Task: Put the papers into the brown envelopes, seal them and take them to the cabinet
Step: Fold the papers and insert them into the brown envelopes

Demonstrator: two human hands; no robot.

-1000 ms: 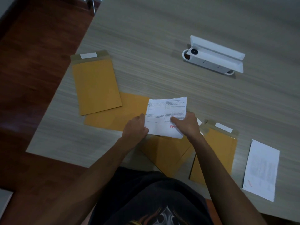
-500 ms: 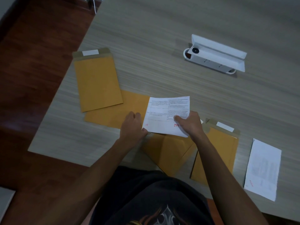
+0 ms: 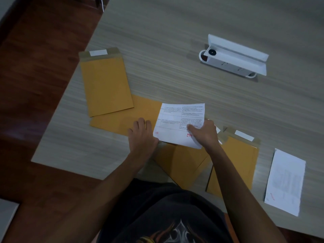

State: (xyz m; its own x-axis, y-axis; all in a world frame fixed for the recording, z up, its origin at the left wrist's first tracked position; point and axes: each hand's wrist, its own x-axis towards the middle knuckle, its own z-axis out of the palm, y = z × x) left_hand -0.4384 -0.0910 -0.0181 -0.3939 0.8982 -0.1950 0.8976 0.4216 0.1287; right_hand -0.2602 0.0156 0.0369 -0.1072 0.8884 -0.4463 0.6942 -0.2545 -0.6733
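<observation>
The printed paper [image 3: 178, 123] lies over a flat brown envelope [image 3: 140, 111], pinched at its near right corner by the right hand [image 3: 204, 134]. The left hand [image 3: 142, 135] presses the envelope, fingers straight. Whether any envelope holds paper cannot be told.

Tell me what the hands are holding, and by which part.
Right hand pinches the paper at its near right corner. Left hand rests on an envelope.
</observation>
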